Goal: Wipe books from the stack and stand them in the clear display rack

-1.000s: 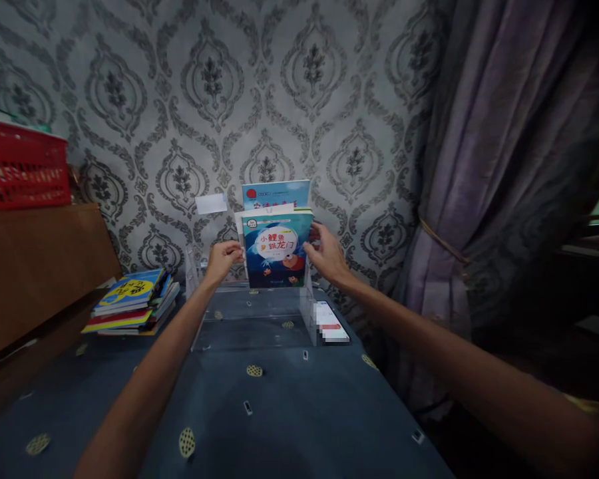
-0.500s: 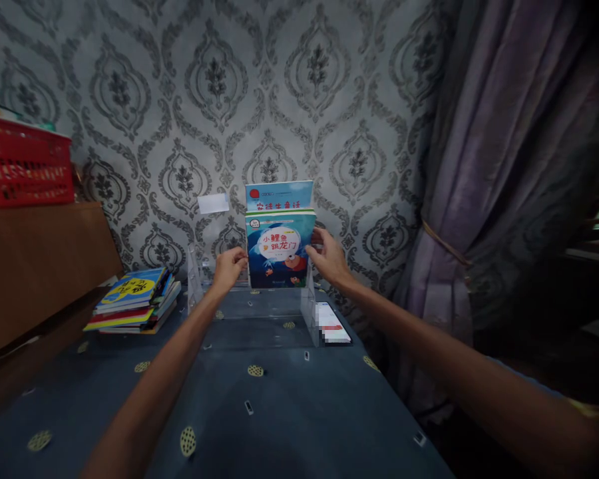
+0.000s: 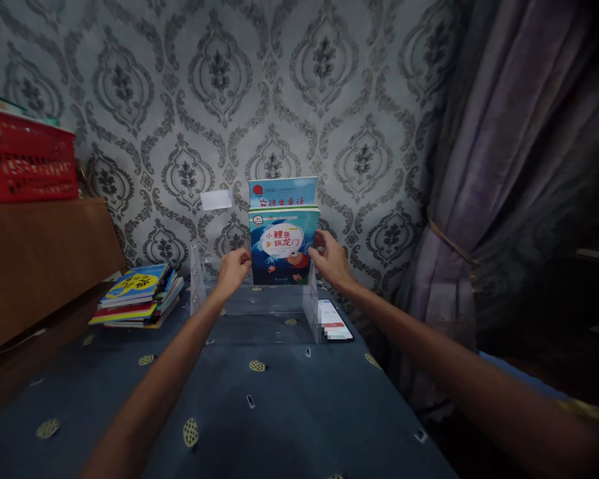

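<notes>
A blue picture book [image 3: 282, 256] with a white oval title patch stands upright in a clear acrylic rack [image 3: 309, 303]. My left hand [image 3: 235, 269] pinches its left edge. On the opposite edge, the fingers of my right hand [image 3: 330, 257] go behind the book while the thumb rests at the front. Behind it, a lighter blue book [image 3: 283, 189] with red lettering rises higher, its lower part hidden. The rack's front tiers hold nothing, and the patterned cloth shows through them.
Left of the rack lies a stack of books [image 3: 137, 293] on the dark blue tablecloth [image 3: 299, 412]. A phone [image 3: 335, 320] lies right of the rack. A red basket [image 3: 27, 156] sits on a wooden board [image 3: 44, 266]. The curtain [image 3: 454, 219] hangs at right, beside the patterned wall [image 3: 299, 86].
The view has shifted slightly, so the scene sits a little further right and higher. Both hands keep their hold on the front book, which stays in about the same place in the rack.
</notes>
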The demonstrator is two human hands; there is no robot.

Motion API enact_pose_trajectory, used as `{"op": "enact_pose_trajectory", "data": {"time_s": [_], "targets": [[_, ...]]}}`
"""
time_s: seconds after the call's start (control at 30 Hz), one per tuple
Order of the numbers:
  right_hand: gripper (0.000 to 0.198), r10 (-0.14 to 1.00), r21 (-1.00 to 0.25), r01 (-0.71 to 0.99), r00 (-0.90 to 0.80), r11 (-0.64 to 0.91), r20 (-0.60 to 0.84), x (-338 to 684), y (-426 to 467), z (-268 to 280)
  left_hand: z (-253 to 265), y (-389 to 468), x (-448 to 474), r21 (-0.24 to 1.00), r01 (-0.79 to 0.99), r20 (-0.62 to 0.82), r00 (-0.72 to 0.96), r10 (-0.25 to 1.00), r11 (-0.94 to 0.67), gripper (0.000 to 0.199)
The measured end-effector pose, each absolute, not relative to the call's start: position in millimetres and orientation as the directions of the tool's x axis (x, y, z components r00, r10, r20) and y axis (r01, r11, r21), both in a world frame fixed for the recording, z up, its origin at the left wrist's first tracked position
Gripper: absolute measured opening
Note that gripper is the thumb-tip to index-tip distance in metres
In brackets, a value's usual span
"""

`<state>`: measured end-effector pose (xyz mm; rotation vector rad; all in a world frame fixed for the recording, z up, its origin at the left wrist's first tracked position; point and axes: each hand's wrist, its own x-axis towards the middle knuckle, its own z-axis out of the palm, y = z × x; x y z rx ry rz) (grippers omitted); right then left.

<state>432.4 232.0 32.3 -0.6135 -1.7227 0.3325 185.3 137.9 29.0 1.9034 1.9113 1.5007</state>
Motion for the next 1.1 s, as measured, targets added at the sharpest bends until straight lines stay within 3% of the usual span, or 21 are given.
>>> {"op": "enact_pose_trajectory", "data": {"time_s": [0.3, 0.7, 0.97, 1.1], "targets": [[0.043, 0.663, -0.624, 0.254, -0.109, 0.739, 0.741, 426.4, 229.7, 14.0, 28.8, 129.8, 193.7, 0.492, 0.871, 0.5, -0.284, 0.818, 0.002, 0.017], [0.04, 0.68, -0.64, 0.254, -0.112, 0.725, 0.725, 425.0, 238.8, 7.6, 46.9, 138.6, 190.2, 0.491, 0.868, 0.34, -0.272, 0.9, 0.077, 0.02], [0.039, 0.691, -0.652, 0.252, -0.118, 0.715, 0.713, 427.5, 233.1, 6.9, 48.3, 122.0, 201.3, 0.404, 0.911, 0.356, -0.246, 0.901, 0.09, 0.022], [0.044, 0.703, -0.667, 0.237, -0.123, 0.707, 0.701, 429.7, 231.7, 6.6, 46.6, 111.0, 212.3, 0.353, 0.929, 0.389, -0.251, 0.886, 0.109, 0.034]]}}
